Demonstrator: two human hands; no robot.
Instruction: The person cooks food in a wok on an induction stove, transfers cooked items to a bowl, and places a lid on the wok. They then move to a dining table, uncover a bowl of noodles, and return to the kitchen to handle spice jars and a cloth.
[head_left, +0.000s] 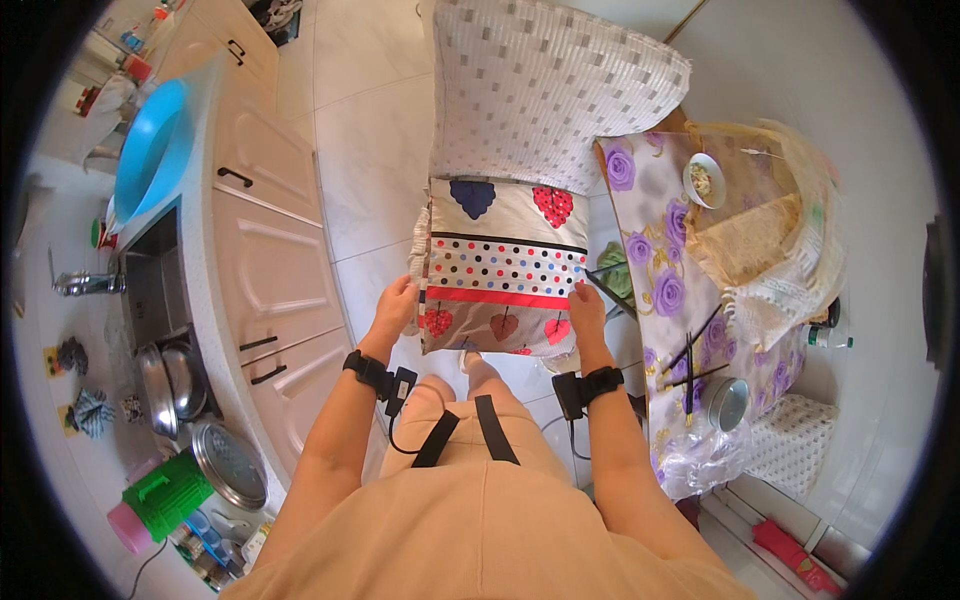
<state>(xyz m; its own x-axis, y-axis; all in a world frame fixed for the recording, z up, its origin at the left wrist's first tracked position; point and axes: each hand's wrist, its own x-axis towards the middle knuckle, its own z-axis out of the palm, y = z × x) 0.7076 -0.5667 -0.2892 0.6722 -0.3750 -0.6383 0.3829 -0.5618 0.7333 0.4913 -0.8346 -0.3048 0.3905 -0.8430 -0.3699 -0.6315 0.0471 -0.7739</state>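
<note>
A seat cushion (510, 266) lies on a chair in front of me, printed with hearts, leaf shapes, dots and a red stripe. My left hand (396, 304) is at its left side, fingers closed on a pale ruffled fabric edge (418, 247). On the opposite side, my right hand (587, 307) grips the cushion's right edge near the front. The fingertips of both hands are partly hidden. Behind the cushion rises the chair's backrest (547, 90), wrapped in a white quilted cover with grey squares.
To the right, a table with a purple-rose tablecloth (622, 202) bears a bowl of food (703, 181), dark chopsticks (689, 382) and stacked bowls (727, 403). Leafy greens (615, 271) show beside the chair. Cabinets (274, 262), a sink (154, 277) and a blue basin (150, 150) line the left.
</note>
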